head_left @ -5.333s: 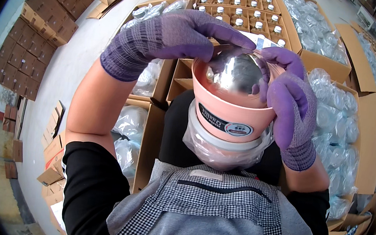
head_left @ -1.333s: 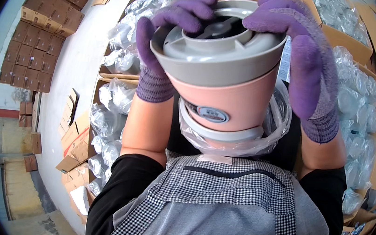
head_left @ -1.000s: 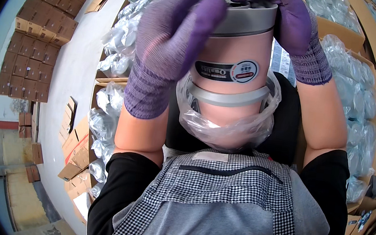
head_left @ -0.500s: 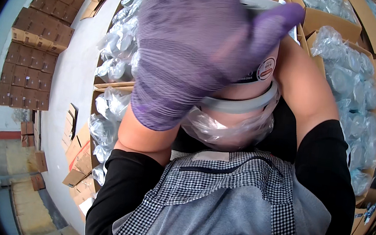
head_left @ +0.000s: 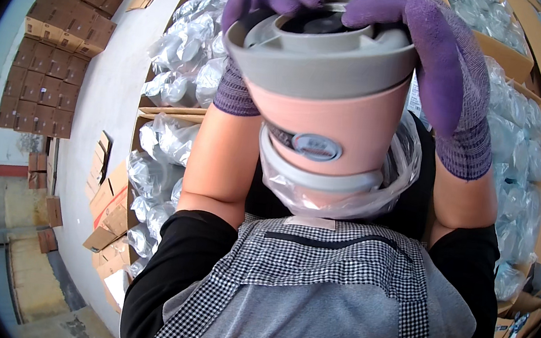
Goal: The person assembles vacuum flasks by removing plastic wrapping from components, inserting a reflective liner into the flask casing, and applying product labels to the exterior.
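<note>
The pink insulated cup (head_left: 330,119) with its grey lid (head_left: 321,60) now shows in full, where half a second ago the left glove covered nearly all of it. It is held up close before the chest, tilted with the lid toward the camera, a round label on its side, its base sitting in a clear plastic bag (head_left: 348,195). The left hand (head_left: 261,26) grips the lid's far rim; the right hand (head_left: 432,60) clasps lid and side. Cartons of bagged cups (head_left: 183,57) lie below.
</note>
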Action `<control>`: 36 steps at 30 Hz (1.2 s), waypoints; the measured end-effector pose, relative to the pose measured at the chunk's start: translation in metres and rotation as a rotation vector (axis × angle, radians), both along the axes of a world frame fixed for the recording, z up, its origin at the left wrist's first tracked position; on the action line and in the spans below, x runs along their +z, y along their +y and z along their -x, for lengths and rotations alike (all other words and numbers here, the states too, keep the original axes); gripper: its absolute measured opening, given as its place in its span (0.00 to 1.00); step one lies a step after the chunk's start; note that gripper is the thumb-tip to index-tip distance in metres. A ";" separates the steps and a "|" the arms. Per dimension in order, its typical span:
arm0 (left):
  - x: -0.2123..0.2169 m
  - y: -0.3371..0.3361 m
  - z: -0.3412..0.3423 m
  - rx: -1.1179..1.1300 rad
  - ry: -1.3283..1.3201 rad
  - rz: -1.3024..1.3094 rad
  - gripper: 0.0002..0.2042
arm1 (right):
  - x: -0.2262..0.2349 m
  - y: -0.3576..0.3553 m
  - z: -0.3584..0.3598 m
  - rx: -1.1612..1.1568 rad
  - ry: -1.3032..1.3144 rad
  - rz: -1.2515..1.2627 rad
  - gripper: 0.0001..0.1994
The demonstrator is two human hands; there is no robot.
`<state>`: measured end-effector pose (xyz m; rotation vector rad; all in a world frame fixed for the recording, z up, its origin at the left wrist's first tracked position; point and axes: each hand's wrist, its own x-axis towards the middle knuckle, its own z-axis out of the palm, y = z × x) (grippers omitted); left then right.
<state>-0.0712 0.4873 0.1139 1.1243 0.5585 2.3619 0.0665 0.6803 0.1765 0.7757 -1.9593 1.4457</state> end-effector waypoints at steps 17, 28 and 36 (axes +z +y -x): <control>0.128 0.016 -0.128 0.889 1.050 0.900 0.34 | -0.069 0.028 0.073 0.556 -0.590 0.753 0.22; 0.099 0.005 -0.079 0.832 0.962 0.712 0.27 | -0.076 0.041 0.107 0.872 -0.757 0.569 0.25; 0.026 -0.014 0.024 0.858 1.141 0.602 0.11 | 0.011 0.035 0.009 0.003 -0.264 -0.295 0.27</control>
